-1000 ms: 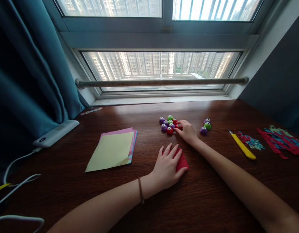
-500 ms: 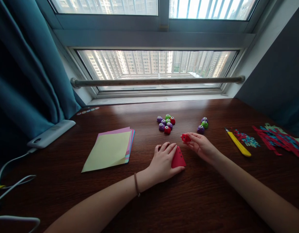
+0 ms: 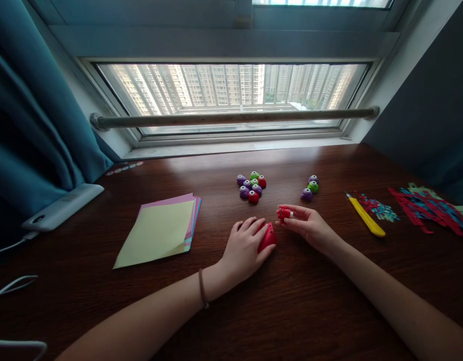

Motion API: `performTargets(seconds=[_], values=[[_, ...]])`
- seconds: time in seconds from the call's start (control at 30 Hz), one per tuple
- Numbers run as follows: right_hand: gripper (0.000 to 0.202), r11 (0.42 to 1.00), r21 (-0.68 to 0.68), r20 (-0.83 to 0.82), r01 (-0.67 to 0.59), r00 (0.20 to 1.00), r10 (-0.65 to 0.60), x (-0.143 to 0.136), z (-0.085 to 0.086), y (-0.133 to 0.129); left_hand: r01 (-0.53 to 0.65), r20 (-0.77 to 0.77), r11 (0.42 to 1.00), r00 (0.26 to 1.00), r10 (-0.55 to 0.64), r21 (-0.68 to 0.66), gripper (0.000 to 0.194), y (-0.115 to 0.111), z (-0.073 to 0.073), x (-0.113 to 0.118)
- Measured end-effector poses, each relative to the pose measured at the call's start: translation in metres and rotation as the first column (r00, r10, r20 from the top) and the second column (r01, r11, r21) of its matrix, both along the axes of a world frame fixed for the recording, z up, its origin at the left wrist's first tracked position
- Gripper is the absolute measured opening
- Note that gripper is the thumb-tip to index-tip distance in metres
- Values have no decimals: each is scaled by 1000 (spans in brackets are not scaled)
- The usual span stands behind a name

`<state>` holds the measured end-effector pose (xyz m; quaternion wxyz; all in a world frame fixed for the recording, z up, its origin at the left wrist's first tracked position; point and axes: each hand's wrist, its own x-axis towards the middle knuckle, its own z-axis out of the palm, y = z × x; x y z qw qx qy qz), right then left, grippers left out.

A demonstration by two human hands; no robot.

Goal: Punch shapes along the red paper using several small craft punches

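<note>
My left hand [image 3: 244,248] holds a folded piece of red paper [image 3: 267,240] against the table, its fingers over the top and its thumb along the lower edge. Small dark holes show near the paper's right edge, and the rest is under my hand. Just to the right, my right hand [image 3: 306,223] pinches a small red craft punch [image 3: 284,214] with a white part facing the palm. The punch is apart from the paper. Beyond my hands sits a cluster of small purple, green and red punches [image 3: 255,182], and a short row of purple and green ones [image 3: 312,187] stands farther right.
A stack of coloured paper [image 3: 156,230] lies at left, near a white power strip [image 3: 63,206] and white cables [image 3: 18,283]. To the right are a yellow craft knife [image 3: 366,216], paper confetti [image 3: 379,208] and a heap of paper strips [image 3: 430,208]. A window rail [image 3: 231,118] crosses behind.
The punch in my right hand has turned so its white part shows, and the red paper's visible part looks smaller and more curved. The camera view has tilted down slightly.
</note>
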<state>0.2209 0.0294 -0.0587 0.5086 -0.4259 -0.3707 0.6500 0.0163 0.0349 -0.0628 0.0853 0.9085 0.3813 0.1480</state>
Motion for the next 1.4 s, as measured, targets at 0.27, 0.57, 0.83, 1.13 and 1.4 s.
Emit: performTargets(seconds=[0.27,0.57,0.83,1.13,1.4], values=[[37,988,95,486,-123,872,62,4,-3,-1,-10,47,1000,999,11,-20,40,2,2,-1],[32,966,140,569,-219,816,102,-1,-2,-5,-17,54,1000,998,17,-15,38,0,4,0],[32,952,187,620,-241,781,76,-3,2,-7,-21,46,1000,999,22,-17,40,0,4,0],[24,917,245,803,-315,596,-10,-1,3,-7,-64,-56,998,996,65,25,60,0,-6,-1],[22,893,291,857,-343,509,-84,-3,6,-10,-68,-104,997,992,72,44,70,3,-13,0]])
